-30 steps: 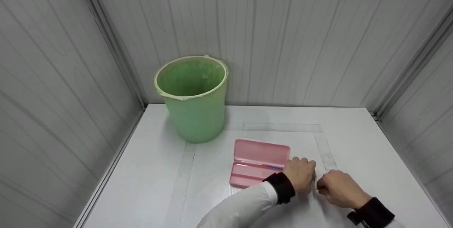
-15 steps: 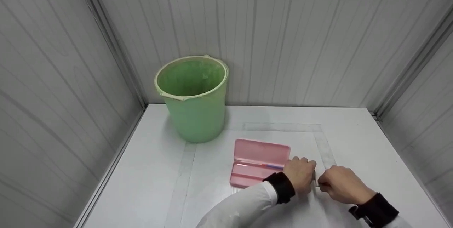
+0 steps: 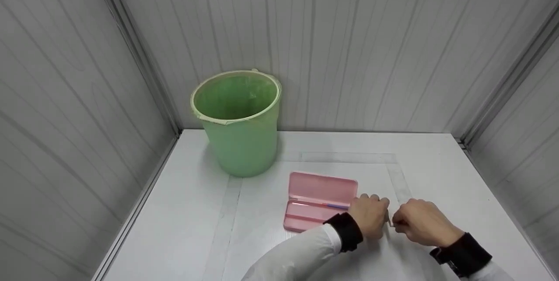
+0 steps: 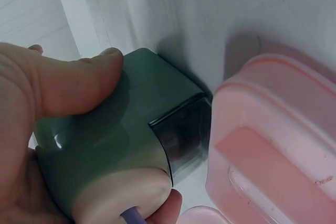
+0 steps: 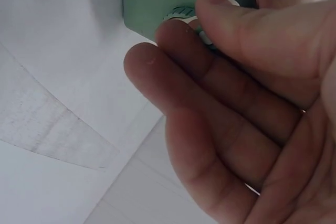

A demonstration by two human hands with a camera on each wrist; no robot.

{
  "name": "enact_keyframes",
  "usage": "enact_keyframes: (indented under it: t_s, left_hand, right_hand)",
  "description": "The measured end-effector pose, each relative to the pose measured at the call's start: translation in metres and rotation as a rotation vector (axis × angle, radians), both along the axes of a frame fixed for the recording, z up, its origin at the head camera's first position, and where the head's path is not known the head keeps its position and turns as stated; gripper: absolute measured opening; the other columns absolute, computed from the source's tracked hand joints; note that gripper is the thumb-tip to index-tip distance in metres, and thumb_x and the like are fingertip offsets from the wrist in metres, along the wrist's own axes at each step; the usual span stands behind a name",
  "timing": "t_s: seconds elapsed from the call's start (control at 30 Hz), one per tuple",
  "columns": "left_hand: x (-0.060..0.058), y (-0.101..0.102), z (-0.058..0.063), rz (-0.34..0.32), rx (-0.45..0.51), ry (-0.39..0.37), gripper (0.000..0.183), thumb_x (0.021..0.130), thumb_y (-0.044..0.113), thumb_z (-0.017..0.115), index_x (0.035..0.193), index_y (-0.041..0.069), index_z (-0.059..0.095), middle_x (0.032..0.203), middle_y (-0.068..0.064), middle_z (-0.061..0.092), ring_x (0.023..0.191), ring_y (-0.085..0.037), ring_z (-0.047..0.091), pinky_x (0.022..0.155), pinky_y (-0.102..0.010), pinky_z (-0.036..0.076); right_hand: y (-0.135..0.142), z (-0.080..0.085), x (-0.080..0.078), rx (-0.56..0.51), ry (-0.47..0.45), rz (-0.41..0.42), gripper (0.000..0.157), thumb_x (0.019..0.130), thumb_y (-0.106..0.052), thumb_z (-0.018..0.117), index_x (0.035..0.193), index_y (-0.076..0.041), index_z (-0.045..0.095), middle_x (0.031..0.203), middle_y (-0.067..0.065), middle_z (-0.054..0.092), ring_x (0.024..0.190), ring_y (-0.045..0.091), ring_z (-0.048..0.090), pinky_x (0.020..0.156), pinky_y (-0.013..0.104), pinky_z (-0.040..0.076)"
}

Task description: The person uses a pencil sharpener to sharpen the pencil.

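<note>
My left hand (image 3: 369,215) grips a green crank pencil sharpener (image 4: 126,124), its thumb laid over the top. The sharpener has a dark clear window (image 4: 184,137) on its side and a pale round front where a purple pencil (image 4: 133,215) goes in. On the other side, my right hand (image 3: 423,222) pinches the small white crank handle (image 5: 205,38) between thumb and forefinger. Most of the handle is hidden behind those fingers. To the left lies an open pink pencil case (image 3: 323,187), close to the sharpener, with a blue-and-red pencil (image 3: 336,206) inside.
A tall green bucket (image 3: 244,145) stands at the back left of the white table (image 3: 188,228). Grey panel walls (image 3: 332,45) enclose the table at the back and sides. Strips of clear tape (image 3: 349,157) mark a frame on the tabletop.
My right hand has shifted slightly away from my body, along with the crank handle it pinches. The left hand stays in place, and the case and bucket have not moved.
</note>
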State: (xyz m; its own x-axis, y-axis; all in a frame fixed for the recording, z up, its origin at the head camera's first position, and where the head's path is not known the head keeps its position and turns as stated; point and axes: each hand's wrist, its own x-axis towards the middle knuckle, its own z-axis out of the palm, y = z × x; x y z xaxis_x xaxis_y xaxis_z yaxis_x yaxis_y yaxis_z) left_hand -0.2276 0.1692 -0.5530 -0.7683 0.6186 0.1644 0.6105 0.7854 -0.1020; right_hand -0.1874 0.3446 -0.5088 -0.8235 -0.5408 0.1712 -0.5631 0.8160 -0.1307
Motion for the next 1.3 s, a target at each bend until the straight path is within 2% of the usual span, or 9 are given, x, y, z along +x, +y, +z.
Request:
enact_keyframes:
  t_s: [0.27,0.5,0.93,1.13,1.3]
  left_hand:
    - [0.000,-0.002,0.001,-0.018,-0.004,-0.015,0.027,0.094,0.050,0.083,0.109,0.034,0.067,0.095,0.013,0.073,0.080,-0.009,0.067,0.064,-0.027,0.055]
    - [-0.002,-0.001,0.000,-0.024,-0.001,-0.005,0.027,0.095,0.050,0.082,0.111,0.034,0.066,0.097,0.013,0.073,0.081,-0.009,0.068,0.065,-0.026,0.055]
    - [-0.002,-0.003,-0.001,-0.048,-0.016,0.018,0.018,0.106,0.050,0.069,0.110,0.033,0.066,0.094,0.013,0.073,0.078,-0.008,0.067,0.063,-0.025,0.054]
    - [-0.002,-0.003,-0.002,-0.045,-0.012,-0.001,0.018,0.107,0.049,0.067,0.110,0.032,0.066,0.095,0.012,0.073,0.079,-0.009,0.067,0.063,-0.026,0.054]
    - [-0.002,-0.001,-0.005,-0.043,-0.027,0.021,0.020,0.104,0.050,0.069,0.111,0.032,0.066,0.096,0.012,0.073,0.079,-0.009,0.067,0.063,-0.027,0.055]
  right_hand:
    - [0.000,0.003,-0.001,-0.026,-0.022,-0.011,0.035,0.073,-0.003,0.089,0.062,-0.029,0.068,0.060,-0.023,0.051,0.060,-0.005,0.036,0.055,0.022,0.032]
    - [0.003,0.009,-0.004,-0.015,0.007,-0.025,0.033,0.074,-0.003,0.091,0.065,-0.028,0.071,0.060,-0.023,0.055,0.061,-0.005,0.039,0.055,0.023,0.034]
    - [0.005,0.010,-0.010,-0.067,-0.009,-0.045,0.031,0.073,-0.007,0.096,0.067,-0.031,0.077,0.062,-0.024,0.065,0.062,-0.008,0.048,0.056,0.023,0.038]
    - [0.007,0.011,-0.012,-0.067,0.008,-0.056,0.027,0.075,-0.008,0.095,0.070,-0.029,0.079,0.063,-0.023,0.067,0.061,-0.008,0.048,0.054,0.023,0.038]
    - [0.010,0.010,-0.016,-0.059,0.043,-0.089,0.026,0.076,-0.006,0.093,0.072,-0.028,0.079,0.066,-0.021,0.068,0.063,-0.006,0.050,0.056,0.024,0.040]
